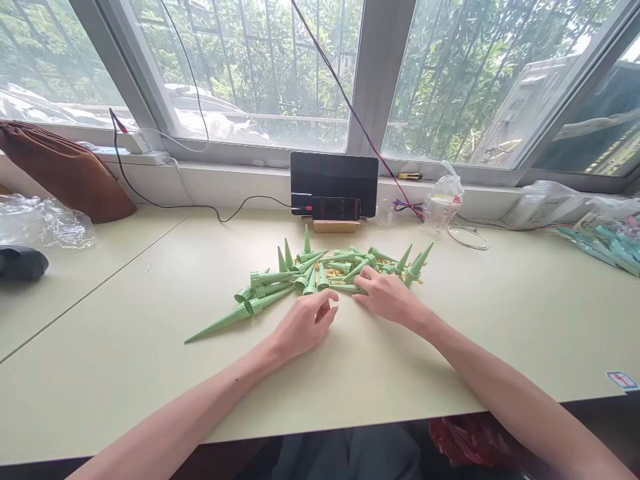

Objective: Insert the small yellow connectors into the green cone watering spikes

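Observation:
Green plastic plant watering spikes [274, 289], hollow cones with ribbed collars, lie in a loose pile across the middle of the table; a few stand point up. Small yellowish pieces [389, 267] show among them. My left hand [306, 323] rests at the pile's near edge, its thumb and index finger apart and the other fingers curled, with nothing visible in it. At the pile's right part is my right hand [387, 295], thumb and index finger apart on either side of a spike lying flat. Whether they touch that spike I cannot tell.
Behind the pile, a black tablet [334, 175] and a phone [336, 208] stand on a small cardboard support [334, 227]. A brown drawstring bag [65, 170] and clear plastic wrap [43, 223] lie left. Bagged items [610, 233] sit right. A cable [220, 217] runs along the back.

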The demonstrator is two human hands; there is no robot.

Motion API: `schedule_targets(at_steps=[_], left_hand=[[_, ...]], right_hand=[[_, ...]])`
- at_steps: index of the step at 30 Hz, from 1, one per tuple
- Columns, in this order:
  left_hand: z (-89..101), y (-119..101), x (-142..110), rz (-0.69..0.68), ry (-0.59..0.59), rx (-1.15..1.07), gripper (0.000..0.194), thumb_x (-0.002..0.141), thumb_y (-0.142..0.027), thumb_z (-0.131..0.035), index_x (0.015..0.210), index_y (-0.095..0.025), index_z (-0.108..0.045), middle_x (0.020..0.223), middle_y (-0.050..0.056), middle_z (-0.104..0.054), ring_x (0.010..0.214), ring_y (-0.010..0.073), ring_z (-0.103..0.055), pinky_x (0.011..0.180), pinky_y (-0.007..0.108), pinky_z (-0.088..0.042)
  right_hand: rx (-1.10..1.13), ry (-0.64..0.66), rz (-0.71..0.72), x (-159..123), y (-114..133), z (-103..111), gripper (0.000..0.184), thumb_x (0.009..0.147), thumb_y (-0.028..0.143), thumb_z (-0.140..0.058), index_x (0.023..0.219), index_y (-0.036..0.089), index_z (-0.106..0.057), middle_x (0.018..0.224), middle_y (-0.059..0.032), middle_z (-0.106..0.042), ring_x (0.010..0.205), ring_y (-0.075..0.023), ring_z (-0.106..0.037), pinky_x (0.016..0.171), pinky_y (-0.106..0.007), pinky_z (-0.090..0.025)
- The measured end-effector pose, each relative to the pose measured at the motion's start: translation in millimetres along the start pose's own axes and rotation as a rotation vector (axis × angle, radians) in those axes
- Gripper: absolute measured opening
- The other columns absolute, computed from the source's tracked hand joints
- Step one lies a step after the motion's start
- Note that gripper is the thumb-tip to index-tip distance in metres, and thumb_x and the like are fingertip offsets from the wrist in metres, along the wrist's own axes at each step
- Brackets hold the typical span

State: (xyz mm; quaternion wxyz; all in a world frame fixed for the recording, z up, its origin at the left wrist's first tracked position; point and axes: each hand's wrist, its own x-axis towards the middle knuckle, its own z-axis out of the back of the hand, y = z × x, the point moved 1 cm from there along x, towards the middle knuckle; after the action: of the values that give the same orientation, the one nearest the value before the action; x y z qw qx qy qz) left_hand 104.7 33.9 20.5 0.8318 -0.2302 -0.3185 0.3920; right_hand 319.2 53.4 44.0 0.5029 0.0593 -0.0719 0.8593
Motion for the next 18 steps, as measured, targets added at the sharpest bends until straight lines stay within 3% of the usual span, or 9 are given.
schedule_targets(at_steps=[7,10,13,18], left_hand=[[0.9,-1.0,-0.8,0.012,-0.002,-0.02,0.01,0.092,-0.018,-0.05,0.097,-0.02,-0.059,0.062,-0.007,-0.052,0.054,0.0093,-0.045,0.058,0.021,-0.037],[1.2,-1.9,0.4,0.039,0.0,-0.057,0.011,0.094,-0.023,-0.051,0.091,-0.019,-0.06,0.061,-0.006,-0.052,0.054,0.0094,-0.044,0.056,0.021,-0.036],[2.4,-3.7,2.9,0.083,-0.001,-0.12,0.025,0.097,-0.033,-0.048,0.083,-0.018,-0.062,0.065,-0.003,-0.055,0.058,0.0106,-0.045,0.056,0.022,-0.037],[6.0,-9.5,5.5,0.176,0.009,-0.28,0.036,0.097,-0.043,-0.047,0.079,-0.016,-0.06,0.064,-0.001,-0.055,0.054,0.0109,-0.047,0.052,0.022,-0.038]], right_hand=[[0.046,-0.051,-0.015,-1.7,3.9,-5.7,0.018,0.095,0.025,-0.054,0.08,0.016,-0.059,0.084,-0.0035,-0.056,0.053,-0.0097,-0.045,0.048,-0.025,-0.023],[0.166,-0.157,-0.041,-3.3,4.7,-7.3,0.018,0.091,0.025,-0.057,0.075,0.016,-0.057,0.076,-0.0012,-0.052,0.053,-0.0097,-0.043,0.05,-0.025,-0.028],[0.348,-0.303,-0.031,-5.0,9.4,-10.1,0.014,0.09,0.025,-0.058,0.078,0.016,-0.059,0.076,-0.0009,-0.054,0.053,-0.0091,-0.043,0.053,-0.024,-0.035],[0.659,-0.468,0.101,-8.3,29.4,-16.3,0.013,0.094,0.027,-0.055,0.091,0.017,-0.063,0.083,-0.003,-0.06,0.056,-0.0092,-0.05,0.054,-0.022,-0.043]])
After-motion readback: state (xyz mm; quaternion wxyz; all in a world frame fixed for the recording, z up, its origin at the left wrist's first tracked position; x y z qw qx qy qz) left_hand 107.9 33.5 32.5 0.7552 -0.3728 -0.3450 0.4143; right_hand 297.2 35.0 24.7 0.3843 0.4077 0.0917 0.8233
